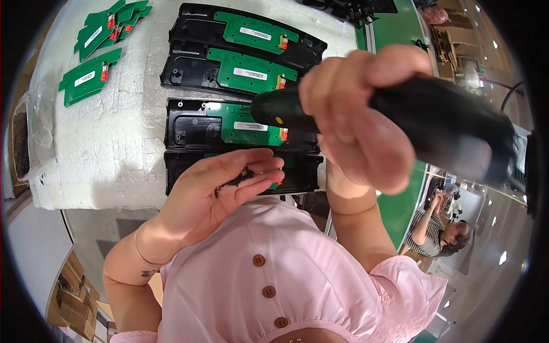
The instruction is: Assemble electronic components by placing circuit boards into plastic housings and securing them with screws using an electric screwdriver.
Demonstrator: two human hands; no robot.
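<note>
My right hand (366,114) is wrapped round a black electric screwdriver (440,123), partly blurred. Its nose points left, over a green circuit board (231,123) in the third black plastic housing (191,128) from the back. Whether the bit touches a screw cannot be made out. Cupped palm up, my left hand (209,186) holds a small heap of black screws (240,177). That hand hovers over the nearest black housing (303,171), covering much of it and its board.
Two more housings with boards (251,31) lie behind. Loose green boards (91,77) sit in a pile at the far left of the white foam surface (126,143). A clear plastic bag (40,126) hangs at the left edge. Another person (432,231) works at the right.
</note>
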